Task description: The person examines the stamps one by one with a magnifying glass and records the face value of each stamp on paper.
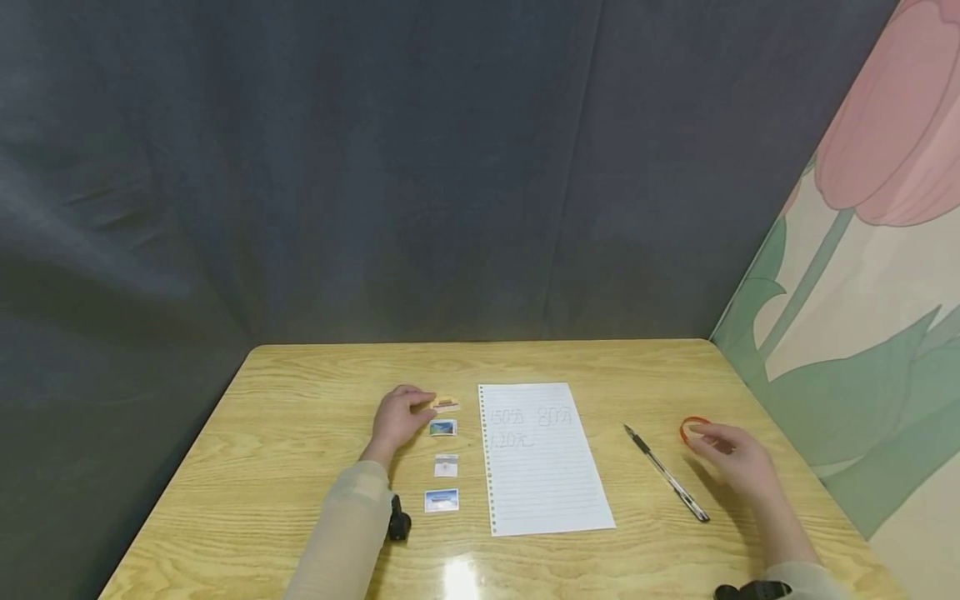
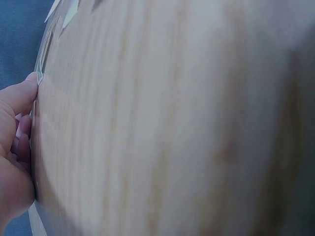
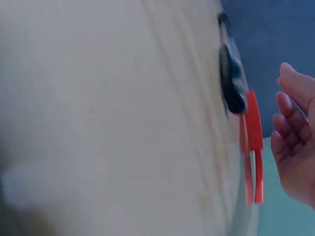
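Several small picture stickers lie in a column on the wooden table, left of a lined sheet of paper with handwriting at its top. My left hand rests by the topmost sticker, its fingertips touching or pinching the sticker's edge. Below it lie three more stickers. My right hand lies loosely curled at the right, fingertips against an orange ring; the orange ring stands just off the fingers in the right wrist view. A black pen lies between paper and right hand.
A dark curtain hangs behind the table. A flower-patterned wall runs along the right edge. The left wrist view is mostly blurred wood with my thumb at the left.
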Motion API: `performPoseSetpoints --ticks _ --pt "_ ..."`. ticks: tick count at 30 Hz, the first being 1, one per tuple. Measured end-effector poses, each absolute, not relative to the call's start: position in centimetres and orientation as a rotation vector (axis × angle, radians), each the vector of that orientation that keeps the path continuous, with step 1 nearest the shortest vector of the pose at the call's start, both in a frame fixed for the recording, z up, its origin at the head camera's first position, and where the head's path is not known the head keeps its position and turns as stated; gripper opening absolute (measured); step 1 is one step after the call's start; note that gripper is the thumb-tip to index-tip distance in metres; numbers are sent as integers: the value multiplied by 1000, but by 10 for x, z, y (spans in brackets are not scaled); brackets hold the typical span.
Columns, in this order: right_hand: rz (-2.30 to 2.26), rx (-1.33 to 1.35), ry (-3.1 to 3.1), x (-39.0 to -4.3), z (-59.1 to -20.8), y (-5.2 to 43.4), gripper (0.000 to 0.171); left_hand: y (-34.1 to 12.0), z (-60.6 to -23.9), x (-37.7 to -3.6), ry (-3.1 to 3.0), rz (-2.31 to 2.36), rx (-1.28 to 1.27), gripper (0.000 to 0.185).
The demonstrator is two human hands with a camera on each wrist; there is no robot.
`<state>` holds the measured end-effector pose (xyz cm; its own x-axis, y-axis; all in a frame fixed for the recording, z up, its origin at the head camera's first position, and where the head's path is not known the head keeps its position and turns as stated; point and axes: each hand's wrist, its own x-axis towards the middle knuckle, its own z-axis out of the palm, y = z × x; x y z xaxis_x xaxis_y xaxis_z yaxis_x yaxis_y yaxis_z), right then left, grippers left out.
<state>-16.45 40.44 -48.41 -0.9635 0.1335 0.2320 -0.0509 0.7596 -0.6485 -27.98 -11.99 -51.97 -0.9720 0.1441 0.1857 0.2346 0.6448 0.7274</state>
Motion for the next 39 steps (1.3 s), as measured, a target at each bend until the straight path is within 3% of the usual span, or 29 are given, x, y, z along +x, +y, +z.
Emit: performPoseSetpoints --ticks 9,27,39 --pt "1134 206 -2761 -171 -490 379 39 -120 -519 -279 -2743 -1227 -319 30" --pt "1036 178 -2830 -174 -501 370 50 -120 -520 -281 -2756 -1195 -330 31" --pt "1007 140 -2823 -175 -506 366 46 -119 -517 -279 -2762 -1201 -313 30"
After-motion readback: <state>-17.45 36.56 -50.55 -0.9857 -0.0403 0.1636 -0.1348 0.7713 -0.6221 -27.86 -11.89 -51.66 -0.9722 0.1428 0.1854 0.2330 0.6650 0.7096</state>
